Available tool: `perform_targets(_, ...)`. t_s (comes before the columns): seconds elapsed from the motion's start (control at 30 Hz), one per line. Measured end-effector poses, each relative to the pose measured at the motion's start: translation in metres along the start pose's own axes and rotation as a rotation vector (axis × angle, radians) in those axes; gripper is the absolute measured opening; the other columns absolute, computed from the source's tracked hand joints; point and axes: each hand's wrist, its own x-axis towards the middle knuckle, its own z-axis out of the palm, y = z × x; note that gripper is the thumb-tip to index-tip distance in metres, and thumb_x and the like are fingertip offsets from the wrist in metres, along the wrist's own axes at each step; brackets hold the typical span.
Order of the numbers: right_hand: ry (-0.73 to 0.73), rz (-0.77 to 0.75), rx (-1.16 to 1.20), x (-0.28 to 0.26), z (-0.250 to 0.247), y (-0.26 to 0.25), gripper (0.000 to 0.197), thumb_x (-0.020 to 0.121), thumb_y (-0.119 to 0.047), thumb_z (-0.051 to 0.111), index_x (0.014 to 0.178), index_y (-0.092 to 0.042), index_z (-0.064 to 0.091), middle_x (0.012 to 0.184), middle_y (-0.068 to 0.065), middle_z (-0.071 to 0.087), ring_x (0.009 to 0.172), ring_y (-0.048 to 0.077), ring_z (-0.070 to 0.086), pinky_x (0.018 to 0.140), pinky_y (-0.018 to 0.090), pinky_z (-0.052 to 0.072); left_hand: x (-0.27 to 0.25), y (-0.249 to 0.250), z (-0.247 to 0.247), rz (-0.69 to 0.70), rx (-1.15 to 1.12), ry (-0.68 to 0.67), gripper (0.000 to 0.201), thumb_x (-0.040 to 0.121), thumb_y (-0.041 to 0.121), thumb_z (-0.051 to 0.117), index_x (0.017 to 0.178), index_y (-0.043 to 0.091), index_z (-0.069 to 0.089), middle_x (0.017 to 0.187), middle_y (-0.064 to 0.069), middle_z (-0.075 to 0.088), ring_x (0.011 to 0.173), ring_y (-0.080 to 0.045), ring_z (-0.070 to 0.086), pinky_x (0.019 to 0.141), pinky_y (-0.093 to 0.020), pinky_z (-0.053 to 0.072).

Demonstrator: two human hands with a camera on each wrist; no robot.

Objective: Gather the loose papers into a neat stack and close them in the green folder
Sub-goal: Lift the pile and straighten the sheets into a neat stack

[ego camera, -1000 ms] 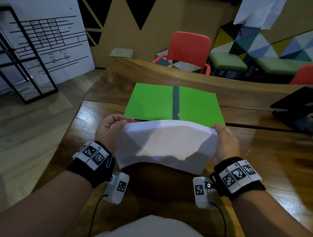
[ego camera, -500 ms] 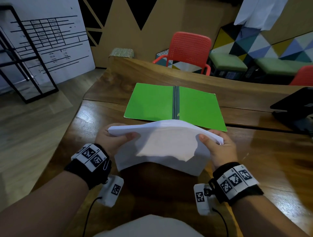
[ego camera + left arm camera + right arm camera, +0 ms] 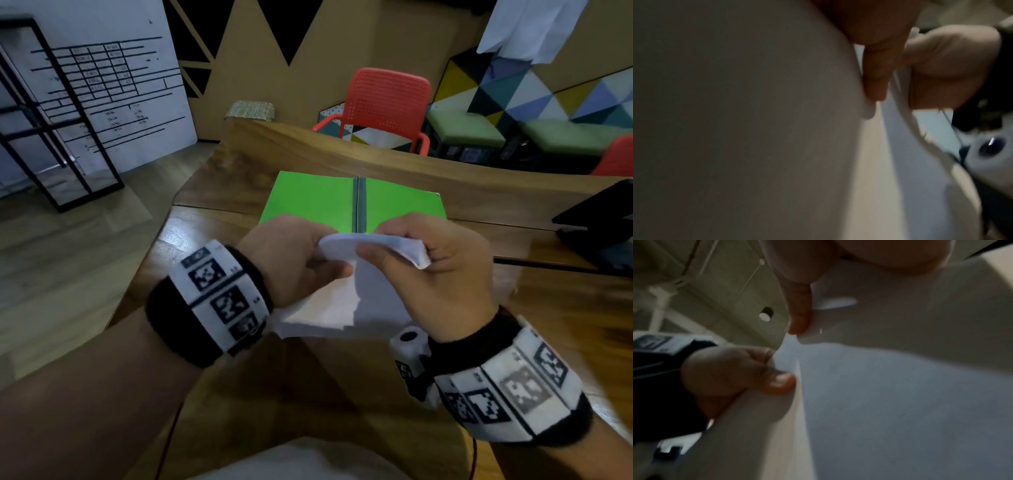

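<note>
I hold the white papers (image 3: 346,301) bowed up above the wooden table (image 3: 565,308), my left hand (image 3: 291,257) and right hand (image 3: 438,270) close together, fingers and thumbs curled, pinching the top edge. The sheets look blank. Just beyond, the green folder (image 3: 308,202) lies open, unlabelled. My wristbands (image 3: 219,294) carry black-and-white square codes, unreadable.

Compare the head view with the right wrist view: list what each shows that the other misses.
Only the head view: the green folder lying open on the wooden table, beyond the hands, and a red chair behind.
Only the right wrist view: the underside of the papers, with the ceiling and a lamp above.
Both: the left hand and right hand gripping the papers' top edge, close together.
</note>
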Motion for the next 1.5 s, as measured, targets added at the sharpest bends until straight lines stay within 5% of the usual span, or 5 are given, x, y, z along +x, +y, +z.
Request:
perform_targets(0.1, -0.105, 0.07, 0.022, 0.011, -0.012, -0.007, 0.014, 0.07, -0.034, 0.074, 0.069, -0.02, 0.07, 0.066, -0.001, 0.07, 0.059, 0.019, 0.062, 0.057, 0.034, 0.051, 0.001, -0.003, 0.002, 0.07, -0.159, 0.009, 0.029, 0.076, 0.041, 0.058, 0.052, 0.026, 0.054, 0.049, 0.01, 0.044, 0.056, -0.016, 0.049, 0.053, -0.028, 0.036)
perform_targets(0.37, -0.183, 0.603, 0.418, 0.006, -0.051, 0.054, 0.049, 0.035, -0.035, 0.089, 0.067, -0.002, 0.069, 0.081, 0.031, 0.068, 0.073, 0.046, 0.067, 0.069, 0.056, 0.054, -0.012, -0.025, -0.005, -0.084, -0.667, 0.323, 0.043, 0.058, 0.037, 0.073, 0.057, -0.005, 0.061, 0.066, -0.033, 0.062, 0.051, -0.015, 0.052, 0.043, -0.038, 0.042)
perform_targets(0.57, 0.052, 0.549, 1.097, -0.011, -0.015, 0.062, 0.046, 0.05, -0.017, 0.089, 0.093, -0.018, 0.072, 0.093, 0.003, 0.076, 0.09, 0.022, 0.072, 0.077, 0.037, 0.058, -0.013, -0.041, 0.009, -0.391, -0.954, 0.374, 0.023, 0.05, 0.038, 0.079, 0.061, 0.019, 0.073, 0.06, 0.005, 0.072, 0.057, -0.012, 0.066, 0.055, -0.028, 0.056)
perform_targets(0.9, 0.275, 0.586, 0.466, -0.027, 0.033, 0.041, 0.029, 0.081, -0.011, 0.067, 0.09, -0.036, 0.057, 0.084, -0.012, 0.069, 0.077, 0.003, 0.065, 0.076, 0.032, 0.05, -0.027, -0.023, 0.052, -0.563, -0.848, 0.41, 0.021, 0.076, 0.016, 0.072, 0.061, 0.018, 0.058, 0.037, 0.026, 0.057, 0.04, 0.01, 0.055, 0.037, -0.003, 0.038)
perform_targets(1.5, 0.225, 0.386, 0.498, -0.014, 0.013, 0.042, 0.041, 0.079, -0.005, 0.067, 0.082, -0.044, 0.054, 0.078, -0.018, 0.06, 0.065, 0.002, 0.056, 0.06, 0.026, 0.049, -0.014, -0.012, 0.026, -0.182, -0.908, 0.554, 0.032, 0.085, 0.007, 0.059, 0.094, 0.037, 0.063, 0.081, 0.018, 0.071, 0.078, 0.007, 0.065, 0.07, -0.009, 0.05)
